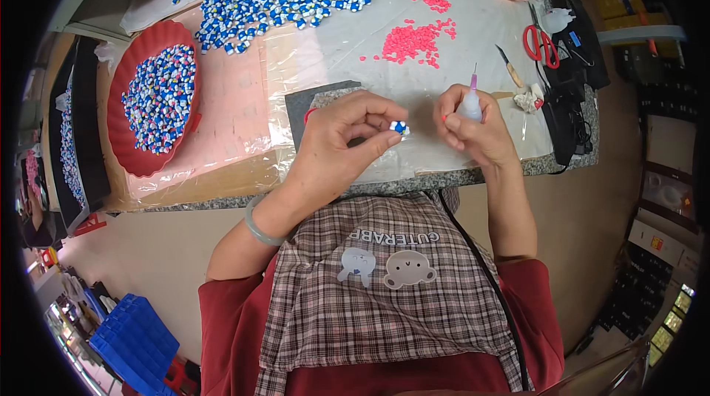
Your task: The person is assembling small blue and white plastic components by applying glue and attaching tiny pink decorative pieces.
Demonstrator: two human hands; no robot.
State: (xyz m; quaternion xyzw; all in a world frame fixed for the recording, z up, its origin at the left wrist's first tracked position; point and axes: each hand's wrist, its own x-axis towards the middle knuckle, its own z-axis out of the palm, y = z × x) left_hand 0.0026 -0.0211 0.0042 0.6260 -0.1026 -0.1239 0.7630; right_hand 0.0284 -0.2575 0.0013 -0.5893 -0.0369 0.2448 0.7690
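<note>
Between the thumb and fingertips of my left hand (333,137) is a small blue-and-white piece (400,127). My right hand (488,136) is wrapped round a small clear squeeze bottle (470,106), whose purple needle tip points up and away. A tiny pink piece (444,119) shows at the thumb and index finger of that same hand. The two hands are apart, above the near edge of the table. Beyond them lies a loose pile of pink pieces (411,44). A dark grey mat (298,105) is partly hidden behind my left hand.
Many blue-and-white pieces (285,0) are spread at the back. A red scalloped tray (118,111) at the left holds more. On the right lie red-handled scissors (541,47), a knife (509,65), a crumpled white wad (528,99) and black cables. A blue crate (134,343) stands lower left.
</note>
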